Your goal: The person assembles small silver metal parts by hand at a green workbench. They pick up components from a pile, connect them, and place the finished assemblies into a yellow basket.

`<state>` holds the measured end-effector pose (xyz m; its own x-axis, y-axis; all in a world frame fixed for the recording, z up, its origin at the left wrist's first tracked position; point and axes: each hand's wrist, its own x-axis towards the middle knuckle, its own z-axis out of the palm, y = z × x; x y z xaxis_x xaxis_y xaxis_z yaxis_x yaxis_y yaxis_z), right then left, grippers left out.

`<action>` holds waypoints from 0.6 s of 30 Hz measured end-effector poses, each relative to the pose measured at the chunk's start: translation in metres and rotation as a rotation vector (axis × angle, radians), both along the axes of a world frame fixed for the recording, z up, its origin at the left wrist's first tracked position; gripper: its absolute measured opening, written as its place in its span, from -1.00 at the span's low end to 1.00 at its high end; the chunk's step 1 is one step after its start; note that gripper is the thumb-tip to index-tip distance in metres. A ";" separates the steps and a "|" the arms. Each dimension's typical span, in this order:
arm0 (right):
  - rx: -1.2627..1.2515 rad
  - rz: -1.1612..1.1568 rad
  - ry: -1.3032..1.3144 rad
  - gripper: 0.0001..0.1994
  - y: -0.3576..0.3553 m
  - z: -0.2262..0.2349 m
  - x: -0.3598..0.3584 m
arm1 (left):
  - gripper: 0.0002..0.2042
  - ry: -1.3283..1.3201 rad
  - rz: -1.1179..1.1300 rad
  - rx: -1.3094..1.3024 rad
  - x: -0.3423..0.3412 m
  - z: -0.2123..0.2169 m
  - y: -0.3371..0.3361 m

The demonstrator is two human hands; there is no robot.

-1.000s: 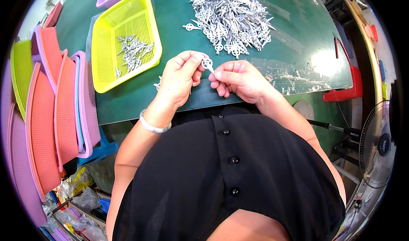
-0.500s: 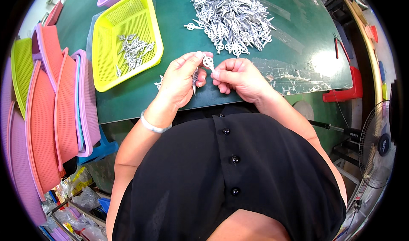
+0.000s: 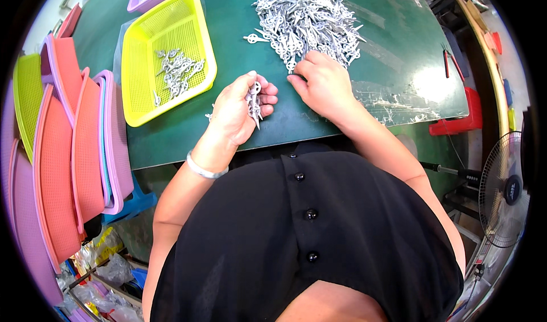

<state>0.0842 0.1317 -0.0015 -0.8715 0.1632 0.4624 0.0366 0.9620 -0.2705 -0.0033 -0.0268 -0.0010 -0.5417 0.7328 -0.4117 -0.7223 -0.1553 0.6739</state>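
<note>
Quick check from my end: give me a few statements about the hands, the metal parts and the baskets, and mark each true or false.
1. The left hand holds a few small metal parts. True.
2. The right hand rests in the yellow basket. False: it touches the near edge of the pile of metal parts on the green mat.
3. The yellow basket is empty. False: some metal parts lie in it.
4. Pink and orange baskets stand stacked on edge at the person's left. True.
5. A bracelet is on the left wrist. True.
</note>
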 end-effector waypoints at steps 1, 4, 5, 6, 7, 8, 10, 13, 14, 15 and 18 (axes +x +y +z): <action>0.046 0.002 0.029 -0.90 0.000 0.000 -0.003 | -0.83 -0.011 0.009 -0.022 0.000 0.002 0.000; 0.131 0.013 -0.019 -0.93 0.007 -0.001 -0.009 | -0.85 0.051 -0.007 -0.018 -0.001 0.004 -0.002; 0.155 0.014 -0.057 -0.92 0.008 -0.001 -0.009 | -0.86 0.067 -0.014 -0.024 0.000 0.003 -0.003; 0.181 0.015 -0.094 -0.92 0.009 0.000 -0.010 | -0.86 0.083 -0.021 -0.030 0.000 0.003 -0.003; 0.121 0.073 -0.100 -0.91 0.007 0.001 -0.008 | -0.86 0.099 -0.027 -0.035 0.000 0.002 -0.003; 0.062 0.130 -0.107 -0.91 0.003 0.002 -0.005 | -0.86 0.109 -0.030 -0.035 -0.001 0.001 -0.003; -0.009 0.198 -0.107 -0.90 0.000 0.004 -0.003 | -0.86 0.127 -0.034 -0.039 -0.001 -0.005 -0.005; 0.042 0.202 -0.021 -0.88 0.003 0.000 -0.008 | -0.87 0.108 -0.004 -0.062 0.000 -0.005 -0.008; 0.056 0.199 -0.024 -0.88 0.005 -0.001 -0.011 | -0.87 0.103 -0.001 -0.060 0.000 -0.006 -0.009; 0.072 0.193 -0.025 -0.87 0.005 -0.001 -0.014 | -0.88 0.107 -0.006 -0.060 0.000 -0.005 -0.009; 0.121 0.224 -0.015 -0.88 0.003 -0.004 -0.020 | -0.89 0.121 -0.014 -0.061 0.001 -0.003 -0.010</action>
